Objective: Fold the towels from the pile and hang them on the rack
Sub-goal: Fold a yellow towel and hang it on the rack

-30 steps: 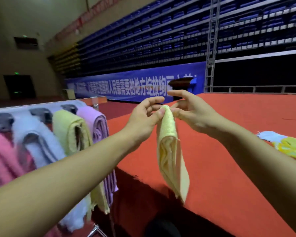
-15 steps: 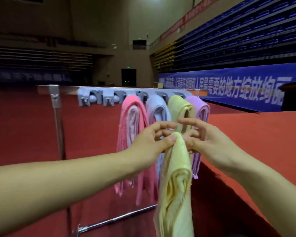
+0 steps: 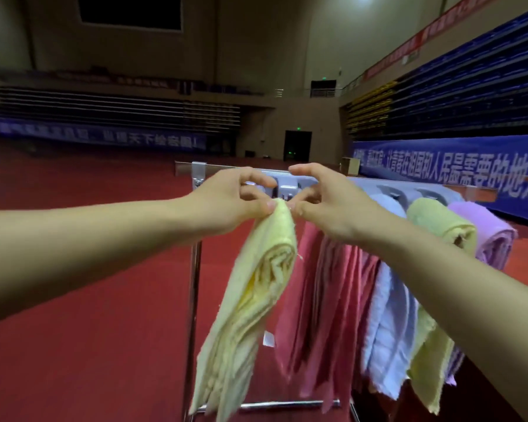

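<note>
A folded pale yellow towel point(image 3: 250, 303) hangs from my two hands. My left hand point(image 3: 226, 202) pinches its top fold between thumb and fingers. My right hand point(image 3: 323, 202) pinches the same top edge from the right. Both hands are just in front of the grey clips point(image 3: 287, 188) at the left end of the rack point(image 3: 192, 300). On the rack hang a pink towel point(image 3: 326, 315), a light blue towel point(image 3: 387, 330), a yellow-green towel point(image 3: 439, 226) and a purple towel point(image 3: 488, 242).
The rack's metal upright and lower crossbar point(image 3: 287, 404) stand on red carpet point(image 3: 89, 345). Blue banners point(image 3: 457, 169) and dark seating rows line the hall behind. The towel pile is out of view.
My view has swung left from the red table to the rack. Both hands have carried the yellow towel up to the free clips left of the pink towel.
</note>
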`<action>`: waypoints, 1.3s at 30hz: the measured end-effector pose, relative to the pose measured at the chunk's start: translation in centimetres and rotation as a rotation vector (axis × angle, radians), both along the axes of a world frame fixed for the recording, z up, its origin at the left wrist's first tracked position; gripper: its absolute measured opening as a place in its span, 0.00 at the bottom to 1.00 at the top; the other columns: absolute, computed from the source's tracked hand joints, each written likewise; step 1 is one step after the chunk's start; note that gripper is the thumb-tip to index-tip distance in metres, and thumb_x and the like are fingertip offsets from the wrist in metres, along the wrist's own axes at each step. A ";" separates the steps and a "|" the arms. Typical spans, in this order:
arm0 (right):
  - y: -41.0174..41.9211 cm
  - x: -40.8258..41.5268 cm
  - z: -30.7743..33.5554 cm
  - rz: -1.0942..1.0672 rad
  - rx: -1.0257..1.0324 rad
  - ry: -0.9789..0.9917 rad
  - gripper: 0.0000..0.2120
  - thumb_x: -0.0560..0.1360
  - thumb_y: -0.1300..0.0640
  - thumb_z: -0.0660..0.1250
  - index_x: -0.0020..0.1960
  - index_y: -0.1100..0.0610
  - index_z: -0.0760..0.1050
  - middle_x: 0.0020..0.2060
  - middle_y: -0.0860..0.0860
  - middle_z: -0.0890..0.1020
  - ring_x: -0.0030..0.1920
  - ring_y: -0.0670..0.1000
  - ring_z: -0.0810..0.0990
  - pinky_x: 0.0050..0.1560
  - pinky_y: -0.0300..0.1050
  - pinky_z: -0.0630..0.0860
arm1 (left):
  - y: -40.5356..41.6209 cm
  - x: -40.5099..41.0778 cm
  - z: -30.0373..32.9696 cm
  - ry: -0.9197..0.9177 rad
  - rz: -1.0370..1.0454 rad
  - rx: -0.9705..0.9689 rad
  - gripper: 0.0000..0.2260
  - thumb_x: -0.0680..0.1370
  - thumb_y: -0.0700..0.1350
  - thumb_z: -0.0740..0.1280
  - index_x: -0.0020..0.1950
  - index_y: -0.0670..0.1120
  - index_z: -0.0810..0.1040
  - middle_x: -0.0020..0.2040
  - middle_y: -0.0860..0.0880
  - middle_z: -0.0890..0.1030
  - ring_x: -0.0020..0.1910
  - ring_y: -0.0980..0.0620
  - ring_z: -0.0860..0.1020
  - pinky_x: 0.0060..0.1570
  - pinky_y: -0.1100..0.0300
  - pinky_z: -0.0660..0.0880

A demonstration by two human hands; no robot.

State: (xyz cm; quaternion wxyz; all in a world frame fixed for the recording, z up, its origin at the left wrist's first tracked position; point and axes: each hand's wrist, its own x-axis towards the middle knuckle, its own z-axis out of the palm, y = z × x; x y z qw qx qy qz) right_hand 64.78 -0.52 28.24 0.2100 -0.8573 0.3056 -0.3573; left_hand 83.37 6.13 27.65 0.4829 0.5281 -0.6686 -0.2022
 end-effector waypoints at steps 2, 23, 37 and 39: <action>-1.6 0.5 1.1 -0.033 -0.032 0.056 0.29 0.76 0.57 0.70 0.73 0.48 0.64 0.40 0.45 0.85 0.37 0.45 0.81 0.36 0.41 0.76 | -1.8 0.5 1.1 -0.081 0.053 0.011 0.11 0.76 0.43 0.73 0.57 0.48 0.78 0.39 0.53 0.84 0.35 0.59 0.76 0.35 0.69 0.70; -7.0 -0.1 1.4 -0.421 -0.370 0.186 0.33 0.72 0.43 0.73 0.72 0.44 0.63 0.53 0.41 0.79 0.59 0.51 0.75 0.55 0.52 0.62 | -8.1 -0.6 1.6 -0.580 0.512 -0.203 0.11 0.76 0.53 0.67 0.57 0.60 0.72 0.51 0.62 0.80 0.54 0.55 0.77 0.55 0.52 0.62; 0.6 -25.2 -5.4 -0.612 -0.195 0.091 0.20 0.77 0.48 0.69 0.67 0.51 0.73 0.54 0.45 0.79 0.42 0.44 0.74 0.46 0.39 0.67 | -6.7 -24.9 -0.9 -0.370 -0.084 -0.369 0.08 0.77 0.49 0.64 0.54 0.59 0.76 0.50 0.62 0.80 0.39 0.59 0.75 0.48 0.57 0.73; 2.3 -30.7 -7.2 -0.713 -0.126 0.050 0.20 0.77 0.47 0.68 0.66 0.50 0.73 0.54 0.45 0.80 0.39 0.42 0.75 0.46 0.40 0.68 | -6.8 -30.8 -2.8 -0.337 -0.223 -0.321 0.07 0.79 0.49 0.64 0.55 0.57 0.77 0.50 0.61 0.80 0.41 0.59 0.76 0.50 0.59 0.72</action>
